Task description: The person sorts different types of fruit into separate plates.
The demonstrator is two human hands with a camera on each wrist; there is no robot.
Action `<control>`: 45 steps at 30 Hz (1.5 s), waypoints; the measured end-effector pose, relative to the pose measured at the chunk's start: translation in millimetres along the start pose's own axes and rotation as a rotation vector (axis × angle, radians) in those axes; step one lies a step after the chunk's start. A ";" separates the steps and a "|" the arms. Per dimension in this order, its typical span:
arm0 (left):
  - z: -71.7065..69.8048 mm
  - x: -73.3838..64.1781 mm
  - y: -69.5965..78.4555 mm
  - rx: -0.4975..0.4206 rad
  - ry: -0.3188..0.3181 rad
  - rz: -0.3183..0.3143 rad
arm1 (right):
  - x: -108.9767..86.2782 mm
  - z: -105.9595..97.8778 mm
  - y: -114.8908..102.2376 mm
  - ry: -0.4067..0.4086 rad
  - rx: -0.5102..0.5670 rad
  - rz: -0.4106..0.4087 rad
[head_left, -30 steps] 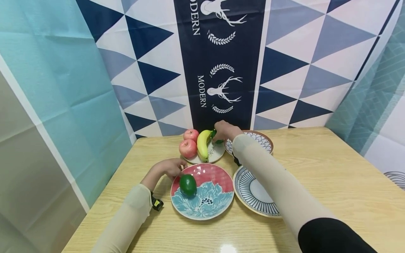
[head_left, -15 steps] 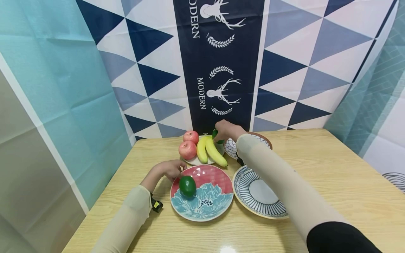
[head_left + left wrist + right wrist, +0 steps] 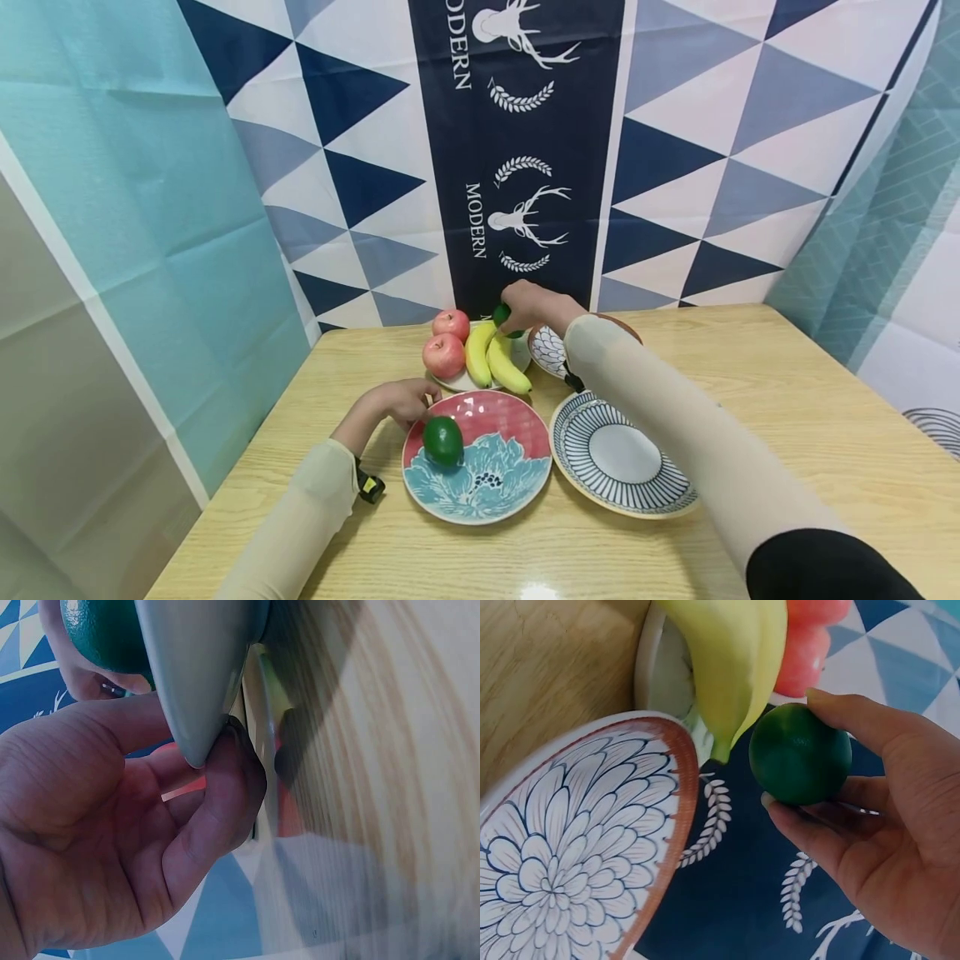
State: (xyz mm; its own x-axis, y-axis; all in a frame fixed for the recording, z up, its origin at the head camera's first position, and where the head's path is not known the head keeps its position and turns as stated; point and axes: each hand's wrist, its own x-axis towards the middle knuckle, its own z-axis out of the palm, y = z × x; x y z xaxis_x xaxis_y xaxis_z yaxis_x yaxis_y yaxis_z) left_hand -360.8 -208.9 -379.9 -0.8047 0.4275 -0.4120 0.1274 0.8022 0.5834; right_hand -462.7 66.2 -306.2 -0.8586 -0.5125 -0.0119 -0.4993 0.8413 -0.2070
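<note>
My left hand [image 3: 401, 400] pinches the left rim of the pink and blue flower plate [image 3: 517, 425], the thumb above and curled fingers below in the left wrist view. A dark green oval fruit [image 3: 443, 442] lies on that plate's left side. Over the back plate [image 3: 459, 384], my right hand [image 3: 531, 304] holds a second dark green fruit [image 3: 799, 754] between thumb and fingers. Just beside this fruit are two yellow bananas [image 3: 508, 367], spread apart at their front ends. Two pinkish-red apples [image 3: 444, 357] sit left of the bananas.
A brown-rimmed dish with a petal pattern [image 3: 562, 862] stands at the back, partly behind the right arm. Right of the flower plate is a blue-striped plate [image 3: 622, 454], partly covered by the right sleeve. A patterned cloth [image 3: 360, 183] hangs behind the wooden table [image 3: 360, 542].
The second banana has come into sight, lying out to the front right, then shifting slightly back left. My right hand has moved slightly left with the green fruit. My left hand stays at the rim.
</note>
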 end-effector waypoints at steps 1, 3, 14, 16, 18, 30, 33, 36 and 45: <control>-0.1 -0.2 0.2 0.000 0.001 0.001 | -1.1 -0.7 -2.2 0.003 -0.002 -0.011; 0.1 -0.6 0.5 0.000 0.002 0.006 | -3.2 -1.5 -6.0 0.009 -0.007 -0.030; -0.3 -3.2 1.8 0.008 0.007 -0.011 | -16.2 -2.6 -21.9 0.021 -0.067 -0.139; -0.2 -3.4 1.7 0.010 0.008 -0.009 | -19.7 -1.8 -24.5 0.029 -0.074 -0.166; -0.1 -3.6 1.7 0.014 0.008 -0.007 | -23.9 -0.9 -27.5 0.036 -0.085 -0.194; 0.4 -5.7 3.1 0.010 -0.006 0.003 | -53.5 3.5 -48.6 0.041 -0.096 -0.292; 0.8 -6.1 3.6 0.008 -0.007 0.003 | -60.0 5.7 -53.1 0.043 -0.092 -0.313; 1.5 -5.9 3.3 -0.010 -0.015 0.002 | -67.5 7.5 -58.5 0.048 -0.093 -0.331; 2.7 -4.8 1.3 -0.030 -0.018 0.015 | -90.6 11.9 -74.4 0.041 -0.045 -0.373</control>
State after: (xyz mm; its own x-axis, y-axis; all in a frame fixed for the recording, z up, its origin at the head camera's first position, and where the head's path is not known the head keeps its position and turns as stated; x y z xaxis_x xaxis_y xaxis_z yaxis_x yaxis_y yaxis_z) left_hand -355.2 -208.8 -379.0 -0.7925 0.4467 -0.4153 0.1214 0.7827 0.6104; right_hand -346.3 48.0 -301.4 -0.6200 -0.7787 0.0959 -0.7826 0.6051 -0.1460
